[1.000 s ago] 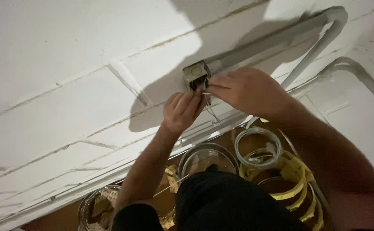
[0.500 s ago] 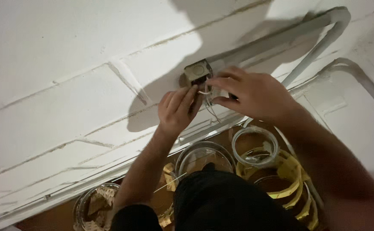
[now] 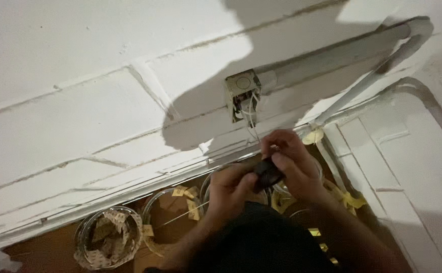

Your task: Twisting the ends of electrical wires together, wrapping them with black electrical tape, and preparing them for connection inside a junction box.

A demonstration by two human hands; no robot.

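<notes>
A brown floor (image 3: pixel 39 250) runs along the foot of a white block wall. Directly on it lie several coils of clear and white cable: one coil (image 3: pixel 108 237) near the left edge, wrapped with yellowish paper labels, another coil (image 3: pixel 173 205) beside it toward the wall. Yellow coils (image 3: pixel 350 199) sit at the right edge, close to the wall's corner.

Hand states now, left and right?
Left hand: closed on the small black tool.
Right hand: closed, gripping the same tool and thin white wires.
</notes>
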